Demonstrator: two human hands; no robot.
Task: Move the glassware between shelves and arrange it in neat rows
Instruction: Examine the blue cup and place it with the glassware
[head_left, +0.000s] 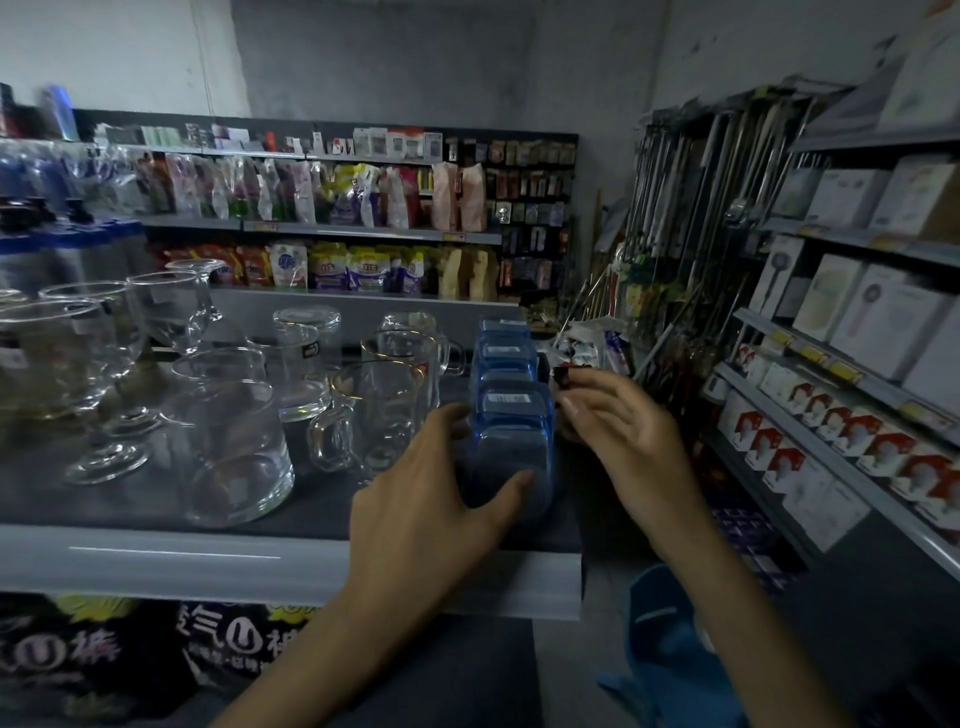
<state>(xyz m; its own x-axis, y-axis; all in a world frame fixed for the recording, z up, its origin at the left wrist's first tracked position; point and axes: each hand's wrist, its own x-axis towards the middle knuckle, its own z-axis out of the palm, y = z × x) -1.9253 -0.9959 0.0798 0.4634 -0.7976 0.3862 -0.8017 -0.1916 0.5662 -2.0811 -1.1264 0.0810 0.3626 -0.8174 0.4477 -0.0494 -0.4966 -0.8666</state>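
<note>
Head view: the only writing near the hands is a white barcode sticker (511, 399) on the upturned flat end of one blue glass, and its print is too small to read. A dark sticker (311, 352) on a clear tumbler is just as unreadable. The black packs (93, 654) under the shelf carry large white characters, too blurred to make out.

The blue glasses (506, 364) stand in a single file at the right end of the shelf (311, 566), right of centre in the frame. The row's long axis runs from the shelf's front edge straight back. At least four show; those at the back merge, so the exact count is unclear.

The left hand (431, 509) grasps the front blue glass (511, 457), with the thumb across its near face and the fingers curled round its left side. The right hand (628, 436) is loose and holds nothing, its bent fingertips just beside the row's right flank; contact cannot be judged.

To the left stand three clear mugs (384, 410) with gold rims. The nearest mug's handle points to the lower left and a rear one's to the right. Further left are tumblers (234, 452) and about four stemmed glasses (98, 343), upright and blurred.
</note>
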